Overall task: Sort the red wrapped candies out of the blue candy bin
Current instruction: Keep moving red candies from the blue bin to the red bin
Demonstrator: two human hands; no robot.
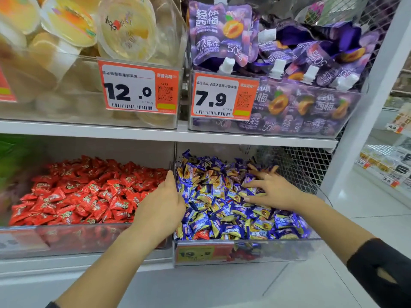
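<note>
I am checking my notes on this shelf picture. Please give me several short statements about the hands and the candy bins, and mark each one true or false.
1. The right hand lies spread on the blue candies. True.
2. The left hand holds a purple pouch. False: it is at the divider between the two bins, and what it holds, if anything, is hidden.
3. A red candy lies at the front edge of the blue candy bin. True.
4. The red candy bin is to the right of the blue one. False: it is to the left.

White shop shelving [155, 133] stands on pale glossy floor tiles [375, 210].
</note>
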